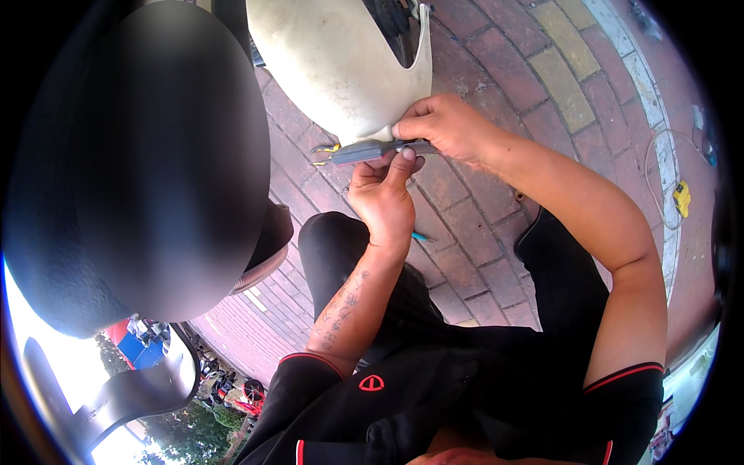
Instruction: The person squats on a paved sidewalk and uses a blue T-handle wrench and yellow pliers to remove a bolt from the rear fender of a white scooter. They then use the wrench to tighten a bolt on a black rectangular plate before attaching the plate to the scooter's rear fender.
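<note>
A white curved fender-like panel (341,74) hangs at the top middle, with its lower end over the paving. Just under that end, a dark grey flat, long part (364,152) lies across my fingers. My left hand (385,192) grips this part from below, its thumb pressed on top near a small shiny spot. Thumb and fingers pinched together, my right hand (449,128) is at the panel's lower edge, touching the joint between panel and grey part. What lies between its fingertips is too small to tell.
A large black padded seat (46,209) fills the left side. Yellow-handled pliers (322,154) are beside the grey part. A teal-ended tool (421,236) lies on the brick paving (496,271) between my knees. A yellow object with a cord (682,199) rests at the far right.
</note>
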Demonstrator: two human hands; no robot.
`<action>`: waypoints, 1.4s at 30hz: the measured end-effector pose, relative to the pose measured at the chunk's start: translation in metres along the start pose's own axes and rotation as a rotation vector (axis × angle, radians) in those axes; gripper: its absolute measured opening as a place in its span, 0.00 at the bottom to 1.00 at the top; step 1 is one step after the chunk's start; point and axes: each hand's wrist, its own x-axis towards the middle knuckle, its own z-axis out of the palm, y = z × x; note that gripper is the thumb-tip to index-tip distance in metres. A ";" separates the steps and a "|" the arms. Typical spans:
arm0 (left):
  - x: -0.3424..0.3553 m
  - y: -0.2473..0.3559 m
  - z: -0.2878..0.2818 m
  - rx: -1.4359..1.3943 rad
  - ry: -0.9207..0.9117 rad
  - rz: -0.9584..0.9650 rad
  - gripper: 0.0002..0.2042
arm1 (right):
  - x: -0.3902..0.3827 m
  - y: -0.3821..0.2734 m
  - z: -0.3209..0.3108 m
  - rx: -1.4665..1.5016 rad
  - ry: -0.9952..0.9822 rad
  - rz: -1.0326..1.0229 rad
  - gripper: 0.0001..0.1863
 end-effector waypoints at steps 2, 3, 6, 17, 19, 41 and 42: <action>0.001 -0.001 0.000 0.000 -0.008 0.000 0.06 | 0.003 0.005 -0.001 -0.034 0.020 -0.037 0.12; 0.001 -0.002 -0.001 0.002 -0.013 0.014 0.05 | 0.004 0.005 -0.002 -0.058 0.007 -0.027 0.12; 0.001 -0.003 -0.002 0.009 -0.021 0.043 0.04 | 0.003 -0.001 -0.004 -0.119 -0.020 -0.009 0.12; -0.001 0.001 0.002 0.028 -0.024 0.021 0.06 | 0.007 0.005 -0.004 -0.020 -0.063 0.005 0.13; 0.001 0.000 0.001 0.035 -0.022 0.025 0.05 | 0.006 0.005 -0.001 -0.040 -0.052 -0.003 0.13; 0.002 -0.001 -0.002 0.013 -0.019 0.007 0.06 | 0.006 0.006 0.002 -0.116 0.021 -0.043 0.13; 0.002 -0.001 -0.003 0.016 -0.017 0.007 0.06 | 0.005 0.001 0.000 -0.083 -0.015 0.001 0.13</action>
